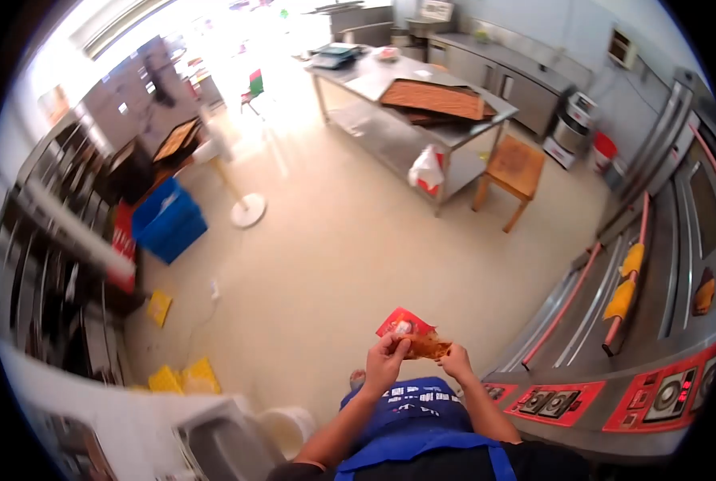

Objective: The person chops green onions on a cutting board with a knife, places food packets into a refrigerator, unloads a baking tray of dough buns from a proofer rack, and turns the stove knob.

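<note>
In front of the blue apron (414, 405), my left hand (385, 362) is closed, its thumb and fingers pinching one end of a thin, glossy reddish-brown food piece (428, 348) that looks like a flat strip of dried meat. My right hand (456, 362) has its fingers closed on the piece's other end. A red packet (396, 319) with a pale patch shows just beyond my left fingers. Whether that hand also grips the packet, I cannot tell.
An oven with red control panels (562, 399) and yellow cloths (624, 280) on its handle is at right. Ahead are a steel table (358, 84) bearing a brown-covered tray (430, 98) and a wooden stool (514, 167). A blue crate (169, 224) and pole stand (248, 210) are left.
</note>
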Available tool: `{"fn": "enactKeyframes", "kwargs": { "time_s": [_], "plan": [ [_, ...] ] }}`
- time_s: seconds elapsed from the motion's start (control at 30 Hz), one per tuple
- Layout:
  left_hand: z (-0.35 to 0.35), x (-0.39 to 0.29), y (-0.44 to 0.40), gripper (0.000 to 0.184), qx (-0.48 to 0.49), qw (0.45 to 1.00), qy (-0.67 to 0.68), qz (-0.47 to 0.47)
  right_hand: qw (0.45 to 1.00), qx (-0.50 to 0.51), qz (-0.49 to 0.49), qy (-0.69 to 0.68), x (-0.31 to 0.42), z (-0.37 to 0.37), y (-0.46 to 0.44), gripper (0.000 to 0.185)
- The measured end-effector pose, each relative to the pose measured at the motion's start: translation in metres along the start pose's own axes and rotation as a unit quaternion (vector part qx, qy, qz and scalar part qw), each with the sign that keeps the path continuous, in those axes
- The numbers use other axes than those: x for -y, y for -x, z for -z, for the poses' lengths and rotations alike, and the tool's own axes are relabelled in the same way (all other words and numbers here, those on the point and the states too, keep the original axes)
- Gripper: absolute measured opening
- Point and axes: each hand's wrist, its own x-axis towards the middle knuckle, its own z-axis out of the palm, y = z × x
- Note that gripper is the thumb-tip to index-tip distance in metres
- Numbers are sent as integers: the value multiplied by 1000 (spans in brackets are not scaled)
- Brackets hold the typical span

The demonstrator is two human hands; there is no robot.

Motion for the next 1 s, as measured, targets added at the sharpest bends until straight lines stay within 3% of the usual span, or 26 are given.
{"fn": "enactKeyframes", "kwargs": {
  "time_s": [0.03,0.13,0.33,0.43,0.5,0.57,0.6,0.67,0.73,0.83,1.0],
  "plan": [
    [-9,-13,-35,12,39,999,-1,1,988,-25,-67,-140,2,10,-21,13],
    [-45,-23,-127,11,134,990,-38,1,941,-132,-128,-284,41,71,-47,16],
    [-142,35,-287,9,232,969,-64,54,906,-298,-113,-278,-28,159,-127,18],
    [-225,55,-360,10,207,976,-32,63,906,-296,-156,-261,-72,225,-185,16],
    [-282,52,-408,12,172,982,-42,58,909,-239,-192,-281,-85,256,-220,12],
    [-348,43,-464,14,139,987,-70,29,940,-214,-102,-245,-102,292,-268,10],
    [-384,41,-487,16,114,991,-70,14,941,-219,-92,-242,-60,330,-285,8],
    [-442,42,-540,16,126,989,-67,34,928,-184,-79,-314,-20,395,-326,15],
    [-499,67,-597,15,164,985,54,-7,909,-177,-65,-372,-2,458,-382,20],
    [-593,94,-678,12,159,985,72,11,906,-162,-27,-390,-23,539,-470,25],
    [-735,147,-810,11,166,979,112,35,900,-172,-70,-395,-57,680,-593,26]
  ]
}}
